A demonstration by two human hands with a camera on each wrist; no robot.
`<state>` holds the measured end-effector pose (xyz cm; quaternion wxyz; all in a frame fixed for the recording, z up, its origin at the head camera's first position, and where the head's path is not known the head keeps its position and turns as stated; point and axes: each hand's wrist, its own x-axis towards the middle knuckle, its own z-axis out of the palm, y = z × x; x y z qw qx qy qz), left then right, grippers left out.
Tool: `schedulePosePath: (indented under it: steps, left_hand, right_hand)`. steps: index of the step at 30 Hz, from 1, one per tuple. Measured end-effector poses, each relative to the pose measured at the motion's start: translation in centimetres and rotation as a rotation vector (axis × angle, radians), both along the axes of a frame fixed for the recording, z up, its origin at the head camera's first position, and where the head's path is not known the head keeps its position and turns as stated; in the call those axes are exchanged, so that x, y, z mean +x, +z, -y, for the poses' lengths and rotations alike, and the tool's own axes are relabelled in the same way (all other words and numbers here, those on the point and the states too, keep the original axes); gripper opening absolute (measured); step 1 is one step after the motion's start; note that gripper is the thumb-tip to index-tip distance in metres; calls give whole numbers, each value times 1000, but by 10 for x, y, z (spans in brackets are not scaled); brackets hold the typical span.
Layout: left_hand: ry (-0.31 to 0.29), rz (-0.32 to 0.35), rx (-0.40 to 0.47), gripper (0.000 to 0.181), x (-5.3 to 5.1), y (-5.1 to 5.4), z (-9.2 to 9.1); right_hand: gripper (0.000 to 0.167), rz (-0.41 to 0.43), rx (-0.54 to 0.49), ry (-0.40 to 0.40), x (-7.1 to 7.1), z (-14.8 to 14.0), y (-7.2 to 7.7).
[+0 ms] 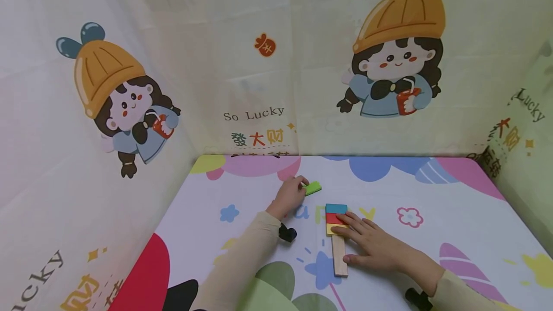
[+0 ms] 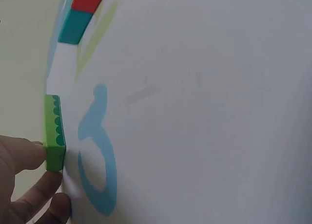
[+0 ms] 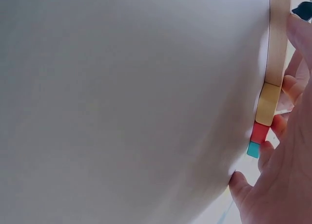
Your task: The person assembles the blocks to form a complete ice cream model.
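A bright green block with a dark scalloped edge lies on the white patterned tabletop. My left hand pinches its near end; in the left wrist view the fingers meet that end of the green block. To the right, a blue block, a red block and a yellow block lie flush in a stack-like row. Below them a plain wooden block extends lengthwise toward me. My right hand has its fingers spread, fingertips on the red and yellow blocks, thumb against the wooden one.
Printed cloth walls rise behind the table and on both sides. The tabletop carries flat printed letters, flowers and stars. A black strap piece shows at the left wrist, another black piece at the right.
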<state>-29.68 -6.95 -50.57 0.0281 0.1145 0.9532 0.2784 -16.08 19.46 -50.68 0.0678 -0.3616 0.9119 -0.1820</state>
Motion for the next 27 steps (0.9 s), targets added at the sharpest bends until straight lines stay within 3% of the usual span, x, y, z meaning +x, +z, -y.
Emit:
schedulePosePath:
  steps: [5, 14, 27]
  left_hand:
    - [-21, 13, -1, 22, 3, 1, -13]
    - [-115, -9, -34, 23, 9, 5, -31]
    - [-137, 39, -35, 24, 18, 3, -46]
  right_hand:
    - [71, 12, -6, -1, -1, 0, 0]
    - [71, -4, 0, 0, -3, -2, -3]
    - [71, 19, -3, -14, -2, -1, -3]
